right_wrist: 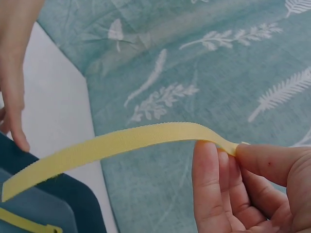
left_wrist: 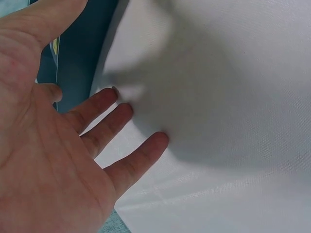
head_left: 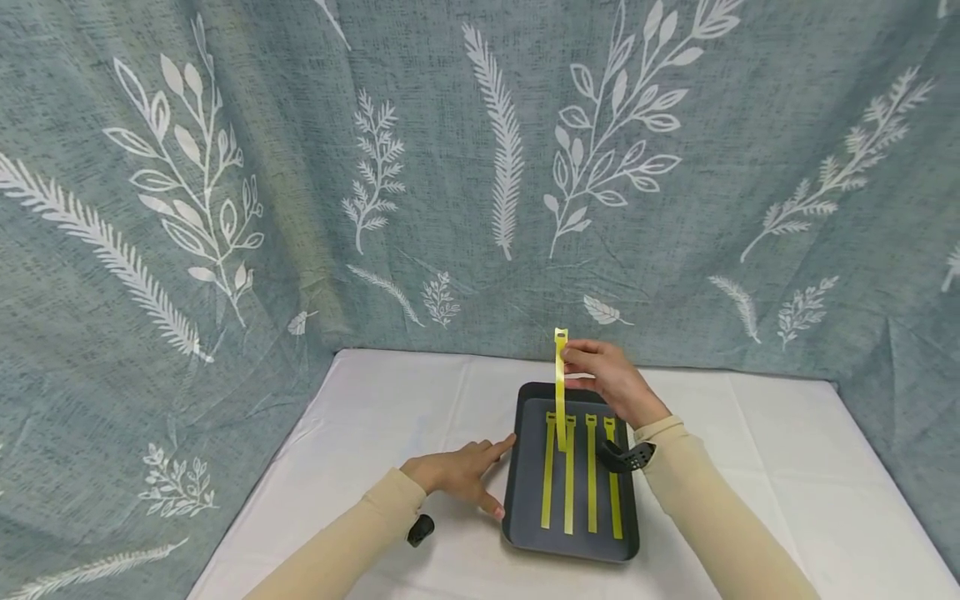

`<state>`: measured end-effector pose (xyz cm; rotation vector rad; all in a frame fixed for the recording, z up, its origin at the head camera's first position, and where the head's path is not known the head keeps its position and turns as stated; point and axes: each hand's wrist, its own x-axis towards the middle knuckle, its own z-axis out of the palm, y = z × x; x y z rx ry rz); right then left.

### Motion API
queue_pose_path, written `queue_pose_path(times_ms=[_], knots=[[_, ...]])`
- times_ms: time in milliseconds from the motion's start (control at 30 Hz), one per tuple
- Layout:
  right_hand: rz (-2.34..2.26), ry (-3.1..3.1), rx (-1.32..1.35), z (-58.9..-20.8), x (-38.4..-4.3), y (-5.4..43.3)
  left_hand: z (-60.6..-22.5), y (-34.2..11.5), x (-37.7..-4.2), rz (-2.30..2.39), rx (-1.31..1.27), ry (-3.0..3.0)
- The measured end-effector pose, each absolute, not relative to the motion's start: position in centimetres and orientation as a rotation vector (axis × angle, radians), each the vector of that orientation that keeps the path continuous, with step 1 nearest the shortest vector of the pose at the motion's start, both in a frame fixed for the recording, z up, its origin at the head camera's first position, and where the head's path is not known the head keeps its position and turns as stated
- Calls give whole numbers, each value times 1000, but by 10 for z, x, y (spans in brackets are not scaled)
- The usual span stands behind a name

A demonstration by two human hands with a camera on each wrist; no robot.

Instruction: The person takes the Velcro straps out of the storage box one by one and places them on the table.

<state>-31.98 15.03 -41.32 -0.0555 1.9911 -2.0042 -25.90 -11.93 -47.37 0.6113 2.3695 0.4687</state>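
Observation:
My right hand (head_left: 606, 375) pinches a yellow cable strap (head_left: 560, 392) near its slotted head, between thumb and fingers. The strap hangs down over a dark grey tray (head_left: 532, 500); in the right wrist view the strap (right_wrist: 121, 141) bends in an arc away from the fingertips. Several more yellow straps (head_left: 592, 475) lie lengthwise in the tray, roughly side by side, heads at the far end. At the tray's left side is my left hand (head_left: 468, 473), fingers spread and holding nothing. Its fingertips are at the tray's edge; whether they touch it I cannot tell.
The tray stands on a white-covered table (head_left: 420, 400). Behind and to the sides hangs a blue-green curtain (head_left: 450, 167) with white leaf prints. A dark band (head_left: 628, 457) is on the right wrist, and a small dark device (head_left: 421, 530) sits by the left wrist.

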Motion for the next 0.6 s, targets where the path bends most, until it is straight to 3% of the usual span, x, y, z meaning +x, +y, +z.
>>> queue_pose_path(times_ms=[600], knots=[[-1926,2123,42,-408,-315,209,-471,-118,-262,527,576,2299]])
